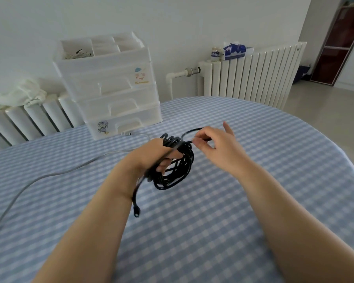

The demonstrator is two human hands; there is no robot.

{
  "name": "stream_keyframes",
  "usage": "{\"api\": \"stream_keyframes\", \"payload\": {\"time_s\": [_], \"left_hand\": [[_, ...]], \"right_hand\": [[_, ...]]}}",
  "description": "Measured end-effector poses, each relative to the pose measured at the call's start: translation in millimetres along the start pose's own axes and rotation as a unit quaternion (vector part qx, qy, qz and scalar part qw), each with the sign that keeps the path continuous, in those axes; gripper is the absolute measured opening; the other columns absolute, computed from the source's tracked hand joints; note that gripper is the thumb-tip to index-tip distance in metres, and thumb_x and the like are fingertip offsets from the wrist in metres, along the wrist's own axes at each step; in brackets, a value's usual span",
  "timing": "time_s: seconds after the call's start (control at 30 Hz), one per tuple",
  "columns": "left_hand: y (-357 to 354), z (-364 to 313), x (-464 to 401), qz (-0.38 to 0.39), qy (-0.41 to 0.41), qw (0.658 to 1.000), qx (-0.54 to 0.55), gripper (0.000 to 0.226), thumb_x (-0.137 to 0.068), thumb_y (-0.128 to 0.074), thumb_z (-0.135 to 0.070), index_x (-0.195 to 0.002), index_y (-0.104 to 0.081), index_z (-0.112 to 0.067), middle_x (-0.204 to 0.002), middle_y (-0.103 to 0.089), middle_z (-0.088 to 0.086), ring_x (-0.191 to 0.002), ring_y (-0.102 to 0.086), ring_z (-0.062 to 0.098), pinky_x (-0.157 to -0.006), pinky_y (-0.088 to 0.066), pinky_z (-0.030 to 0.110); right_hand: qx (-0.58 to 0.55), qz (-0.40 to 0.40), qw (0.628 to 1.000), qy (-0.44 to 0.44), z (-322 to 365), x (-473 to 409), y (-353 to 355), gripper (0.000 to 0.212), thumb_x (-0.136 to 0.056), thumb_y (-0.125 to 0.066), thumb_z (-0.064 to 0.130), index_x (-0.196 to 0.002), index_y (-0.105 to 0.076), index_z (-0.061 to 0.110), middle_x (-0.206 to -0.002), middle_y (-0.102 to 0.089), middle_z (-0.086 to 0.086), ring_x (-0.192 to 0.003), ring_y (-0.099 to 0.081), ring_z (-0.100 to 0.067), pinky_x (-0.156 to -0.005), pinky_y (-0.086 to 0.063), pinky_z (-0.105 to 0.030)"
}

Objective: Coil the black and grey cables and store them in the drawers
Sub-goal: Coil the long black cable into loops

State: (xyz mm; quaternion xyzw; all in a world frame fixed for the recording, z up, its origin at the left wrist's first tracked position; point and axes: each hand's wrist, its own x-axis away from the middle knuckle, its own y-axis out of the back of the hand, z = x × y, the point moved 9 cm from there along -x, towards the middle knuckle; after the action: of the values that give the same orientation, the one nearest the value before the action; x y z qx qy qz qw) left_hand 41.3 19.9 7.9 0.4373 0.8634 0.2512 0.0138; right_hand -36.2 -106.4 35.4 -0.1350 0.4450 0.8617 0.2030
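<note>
The black cable (177,170) is wound in several loops around my left hand (151,155), which grips the bundle above the table. One plug end dangles below my left wrist. My right hand (215,141) pinches the cable's free end just right of the coil, with a short arc of cable rising above the fingers. The grey cable (55,174) lies loose on the tablecloth, running from the left edge toward the drawers, its plug near the bottom drawer. The white plastic drawer unit (110,88) stands at the table's back left, all drawers closed.
The table (253,180) has a blue and white checked cloth and a rounded far right edge. Radiators line the wall behind; a white cloth (20,92) lies on the left one, a tissue box (234,50) on the right one. The drawer unit's top tray holds small items.
</note>
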Motion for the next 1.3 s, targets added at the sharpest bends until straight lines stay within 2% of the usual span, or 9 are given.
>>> {"api": "stream_keyframes", "payload": {"time_s": [0.07, 0.17, 0.53, 0.73, 0.9, 1.03, 1.1, 1.2, 1.3], "left_hand": [[-7.1, 0.1, 0.3, 0.038, 0.001, 0.998, 0.04, 0.037, -0.09, -0.057, -0.012, -0.056, -0.042, -0.01, -0.043, -0.034, 0.001, -0.037, -0.031, 0.015, -0.047, -0.035, 0.025], [-19.4, -5.5, 1.0, 0.089, -0.022, 0.992, 0.081, 0.021, -0.087, -0.055, -0.01, -0.069, -0.044, -0.009, -0.043, -0.034, -0.002, -0.036, -0.032, 0.012, -0.048, -0.04, 0.025], [-35.7, -26.7, 12.2, 0.175, -0.059, 0.951, 0.249, 0.021, -0.089, -0.049, -0.025, -0.072, -0.047, -0.014, -0.041, -0.032, -0.007, -0.033, -0.03, 0.008, -0.048, -0.041, 0.024], [-18.8, -23.2, 12.2, 0.214, -0.067, 0.897, 0.38, 0.027, -0.088, -0.06, -0.034, -0.077, -0.052, -0.012, -0.045, -0.038, -0.008, -0.035, -0.036, 0.006, -0.052, -0.043, 0.024], [-12.8, -25.9, 10.7, 0.214, -0.095, 0.88, 0.412, 0.037, -0.081, -0.07, -0.045, -0.077, -0.053, -0.012, -0.043, -0.04, -0.011, -0.033, -0.037, 0.003, -0.049, -0.043, 0.022], [-10.3, -40.4, 19.5, 0.221, -0.126, 0.878, 0.405, 0.028, -0.075, -0.079, -0.03, -0.072, -0.057, -0.012, -0.038, -0.04, -0.012, -0.029, -0.038, 0.001, -0.046, -0.044, 0.022], [-7.2, -44.6, 21.3, 0.222, -0.135, 0.87, 0.419, 0.026, -0.077, -0.077, -0.028, -0.073, -0.058, -0.012, -0.039, -0.034, -0.012, -0.03, -0.038, 0.001, -0.047, -0.045, 0.022], [5.5, -45.3, 19.0, 0.222, -0.147, 0.821, 0.504, 0.027, -0.082, -0.072, -0.025, -0.074, -0.049, -0.013, -0.041, -0.029, -0.009, -0.031, -0.034, 0.003, -0.049, -0.046, 0.022], [18.6, -40.6, 12.2, 0.164, -0.162, 0.798, 0.556, 0.027, -0.087, -0.064, -0.028, -0.074, -0.044, -0.015, -0.04, -0.039, -0.009, -0.032, -0.039, 0.004, -0.051, -0.047, 0.021]], "right_hand": [[-0.011, -0.043, 0.999, 0.02, 7.1, -0.5, 11.8, 0.026, -0.087, -0.056, 0.05, -0.088, -0.064, 0.025, -0.081, -0.063, 0.014, -0.079, -0.057, -0.001, -0.096, -0.042, -0.029], [-0.045, -0.084, 0.995, -0.011, 9.8, 3.5, 20.5, 0.022, -0.085, -0.062, 0.05, -0.082, -0.063, 0.028, -0.067, -0.06, 0.013, -0.062, -0.053, -0.001, -0.061, -0.044, -0.024], [-0.042, -0.098, 0.983, -0.152, -28.2, -0.7, 35.7, 0.057, -0.081, -0.057, 0.063, -0.067, -0.048, 0.009, -0.056, -0.044, 0.001, -0.05, -0.038, -0.013, -0.05, -0.031, -0.029], [-0.511, -0.165, 0.811, -0.233, -64.6, 10.5, 25.4, 0.021, -0.094, -0.059, 0.032, -0.085, -0.063, 0.013, -0.06, -0.036, 0.005, -0.052, -0.036, -0.007, -0.054, -0.046, -0.023], [-0.191, -0.266, 0.931, -0.163, -56.2, 13.0, 53.2, 0.024, -0.095, -0.056, 0.039, -0.089, -0.066, 0.018, -0.063, -0.053, 0.008, -0.056, -0.046, -0.006, -0.055, -0.039, -0.026], [0.038, -0.195, 0.957, -0.211, -56.7, 10.6, 45.5, 0.055, -0.093, -0.04, 0.061, -0.078, -0.061, 0.012, -0.063, -0.06, -0.002, -0.054, -0.051, -0.017, -0.05, -0.038, -0.034], [-0.115, -0.163, 0.946, -0.254, -67.2, 10.7, 32.1, 0.051, -0.091, -0.047, 0.057, -0.075, -0.061, 0.011, -0.061, -0.057, -0.001, -0.05, -0.047, -0.014, -0.052, -0.039, -0.033], [-0.533, -0.109, 0.794, -0.271, -62.9, 12.2, 0.0, 0.024, -0.097, -0.054, 0.029, -0.095, -0.065, 0.008, -0.061, -0.039, 0.003, -0.052, -0.035, -0.008, -0.049, -0.036, -0.022], [-0.458, -0.051, 0.846, -0.269, -56.2, 11.2, -9.4, 0.023, -0.101, -0.048, 0.015, -0.114, -0.063, 0.006, -0.062, -0.038, 0.002, -0.045, -0.033, -0.006, -0.038, -0.027, -0.016]]}}
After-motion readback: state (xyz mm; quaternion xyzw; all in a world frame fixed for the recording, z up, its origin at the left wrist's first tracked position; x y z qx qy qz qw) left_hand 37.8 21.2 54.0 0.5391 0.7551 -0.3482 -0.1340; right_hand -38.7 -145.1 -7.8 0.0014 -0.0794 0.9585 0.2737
